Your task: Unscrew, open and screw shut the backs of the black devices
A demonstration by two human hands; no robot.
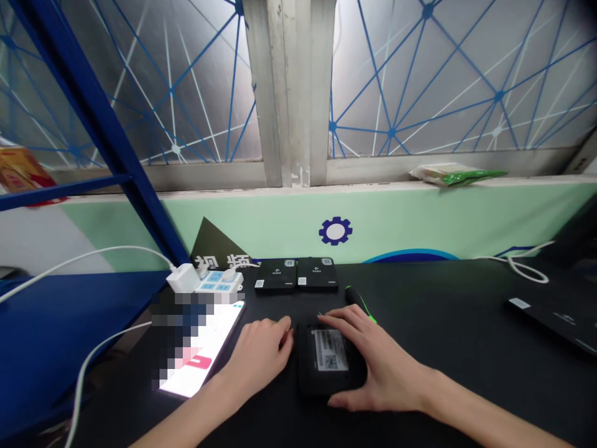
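Note:
A black set-top box (pixel 332 361) lies on the black tabletop, its face with a white printed label and square code turned up. My right hand (pixel 373 361) spans its right side, fingers at the far edge and thumb at the near edge, gripping it. Just left of the box, my left hand (pixel 263 345) rests with curled fingers; whatever is inside them, if anything, is hidden. A black and green screwdriver (pixel 351 295) lies beyond my right hand, partly covered by it. Close to my right fingertips shows a tiny shiny spot, too small to name.
Two similar black boxes (pixel 276 275) (pixel 318 274) lie by the wall. Left of my left hand is a lit phone (pixel 209 348), with a white power strip (pixel 219 282) and charger (pixel 183 278) behind. Another dark device (pixel 553 320) and a white cable (pixel 527 267) are at right.

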